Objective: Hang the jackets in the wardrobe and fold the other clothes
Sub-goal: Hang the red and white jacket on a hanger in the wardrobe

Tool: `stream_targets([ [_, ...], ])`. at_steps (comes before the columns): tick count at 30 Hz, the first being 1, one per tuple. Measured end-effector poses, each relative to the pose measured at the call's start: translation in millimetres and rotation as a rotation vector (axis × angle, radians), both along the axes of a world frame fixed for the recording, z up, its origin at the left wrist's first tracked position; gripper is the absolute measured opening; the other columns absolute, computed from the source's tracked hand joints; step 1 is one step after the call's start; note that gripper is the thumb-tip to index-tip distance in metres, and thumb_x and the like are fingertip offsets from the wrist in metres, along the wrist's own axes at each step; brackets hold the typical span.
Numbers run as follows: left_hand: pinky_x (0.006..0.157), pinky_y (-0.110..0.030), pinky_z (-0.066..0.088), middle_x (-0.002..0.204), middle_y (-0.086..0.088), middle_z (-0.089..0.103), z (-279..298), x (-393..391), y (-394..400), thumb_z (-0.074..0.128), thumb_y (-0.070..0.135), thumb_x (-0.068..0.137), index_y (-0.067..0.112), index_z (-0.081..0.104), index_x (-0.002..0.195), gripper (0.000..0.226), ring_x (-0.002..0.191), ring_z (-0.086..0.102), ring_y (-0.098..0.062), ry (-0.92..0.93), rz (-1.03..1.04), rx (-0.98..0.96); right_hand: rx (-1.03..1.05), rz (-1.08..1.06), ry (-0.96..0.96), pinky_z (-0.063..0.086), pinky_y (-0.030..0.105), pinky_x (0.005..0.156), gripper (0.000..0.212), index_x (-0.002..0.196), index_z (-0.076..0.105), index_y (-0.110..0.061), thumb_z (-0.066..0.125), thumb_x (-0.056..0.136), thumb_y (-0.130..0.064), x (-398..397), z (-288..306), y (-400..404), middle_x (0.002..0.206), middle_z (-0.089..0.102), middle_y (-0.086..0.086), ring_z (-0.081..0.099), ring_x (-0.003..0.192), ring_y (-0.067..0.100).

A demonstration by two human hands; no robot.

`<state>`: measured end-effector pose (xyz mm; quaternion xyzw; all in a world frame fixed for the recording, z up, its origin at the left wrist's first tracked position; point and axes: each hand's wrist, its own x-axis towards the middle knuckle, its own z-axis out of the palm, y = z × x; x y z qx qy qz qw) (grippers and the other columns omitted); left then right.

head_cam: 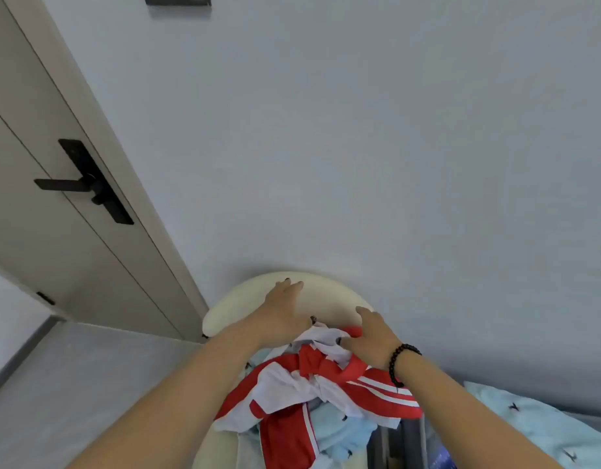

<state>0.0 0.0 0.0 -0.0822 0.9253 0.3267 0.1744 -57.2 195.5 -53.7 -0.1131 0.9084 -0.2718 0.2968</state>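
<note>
A red and white jacket (312, 390) with white stripes lies crumpled on a cream chair (231, 313) against the wall. Light blue clothes (346, 431) lie under it. My left hand (285, 306) reaches over the pile toward the chair's curved back, fingers spread, thumb down at the jacket's white fabric. My right hand (370, 336), with a dark bead bracelet on the wrist, rests on the top of the jacket, its fingers pressing into the white and red cloth. Whether either hand has a firm grip is hidden by the fabric.
A beige door (55, 198) with a black lever handle (85, 184) stands at the left. A plain grey wall (360, 147) fills the view ahead. A light blue patterned bedcover (536, 421) lies at the lower right. Grey floor (72, 384) is at the lower left.
</note>
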Motion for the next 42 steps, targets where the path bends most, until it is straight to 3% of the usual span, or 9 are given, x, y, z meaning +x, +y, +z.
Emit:
stream_targets([
  [4,0.117,-0.028,0.012,0.163,-0.004,0.009,-31,-10,-2,0.054,0.029,0.096,0.013,0.011,0.155,0.074,0.149,0.008,-0.017,-0.031,0.066,0.069,0.084,-0.298,-0.017,0.048,0.039,0.091,0.061,0.129,0.035,-0.003,0.065,0.082,-0.028,-1,-36,0,0.133,0.037,0.018,0.052,0.109,0.033],
  [9,0.114,-0.028,0.018,0.163,0.004,0.010,-65,-15,-5,0.056,0.038,0.095,0.024,0.007,0.155,0.079,0.148,0.015,-0.016,-0.064,0.151,0.110,0.087,-0.504,-0.139,0.042,0.034,0.077,0.077,0.133,0.032,-0.001,0.071,0.077,-0.038,1,-77,-6,0.134,0.036,0.020,0.051,0.111,0.034],
  [14,0.111,-0.028,0.019,0.162,0.006,0.012,-74,-11,-10,0.057,0.041,0.093,0.030,0.009,0.154,0.078,0.147,0.017,-0.016,-0.064,0.191,0.131,-0.015,-0.483,-0.142,0.046,0.027,0.051,0.020,0.085,0.054,-0.009,0.068,0.079,-0.022,0,-98,-10,0.073,0.061,0.006,0.054,0.060,0.016],
  [20,0.119,-0.039,0.024,0.162,0.002,0.015,-66,-1,-25,0.058,0.035,0.094,0.021,0.011,0.155,0.078,0.147,0.019,-0.019,-0.085,0.200,0.126,-0.190,-0.430,-0.129,0.039,0.023,0.055,0.012,0.091,0.062,-0.010,0.065,0.084,-0.019,-7,-88,-13,0.073,0.062,0.002,0.055,0.067,0.016],
  [25,0.103,-0.025,0.038,0.159,0.002,0.024,-55,12,-31,0.057,0.034,0.095,0.023,0.019,0.153,0.071,0.135,0.038,-0.014,-0.076,0.201,0.117,-0.238,-0.325,-0.111,0.039,0.025,0.056,0.023,0.071,0.061,-0.029,0.054,0.083,-0.010,-13,-57,-17,0.067,0.063,0.000,0.058,0.067,0.020],
  [30,0.096,-0.012,0.030,0.159,0.006,0.019,-36,31,-34,0.058,0.031,0.092,0.025,0.019,0.152,0.072,0.138,0.031,-0.014,0.027,0.234,0.113,-0.296,-0.263,-0.125,0.036,0.027,0.049,0.033,0.056,0.060,-0.019,0.047,0.076,0.004,-12,-10,-30,0.046,0.052,-0.002,0.046,0.049,0.020],
  [35,0.113,-0.036,0.034,0.157,0.005,0.024,-3,54,-30,0.061,0.032,0.090,0.022,0.022,0.152,0.074,0.141,0.032,-0.017,0.104,0.263,0.191,-0.393,-0.067,-0.073,0.029,0.032,0.059,0.023,0.058,0.044,-0.007,0.037,0.074,0.007,9,66,-61,0.055,0.040,0.006,0.036,0.060,0.021],
  [38,0.094,-0.037,0.050,0.118,0.006,0.061,21,73,-26,0.063,0.015,0.084,0.019,0.056,0.122,0.039,0.105,0.057,-0.009,0.237,0.213,0.295,-0.398,0.149,-0.006,0.029,0.030,0.059,0.020,0.061,0.042,-0.006,0.037,0.073,0.008,36,117,-84,0.060,0.039,0.007,0.035,0.063,0.021],
  [42,0.066,-0.027,0.041,0.070,0.009,0.052,44,113,-33,0.054,0.013,0.090,0.020,0.053,0.076,0.016,0.067,0.046,-0.011,0.332,0.291,0.275,-0.388,0.328,0.107,0.038,0.024,0.060,0.018,0.069,0.055,0.007,0.038,0.075,0.007,78,179,-105,0.071,0.053,0.013,0.047,0.066,0.017],
])
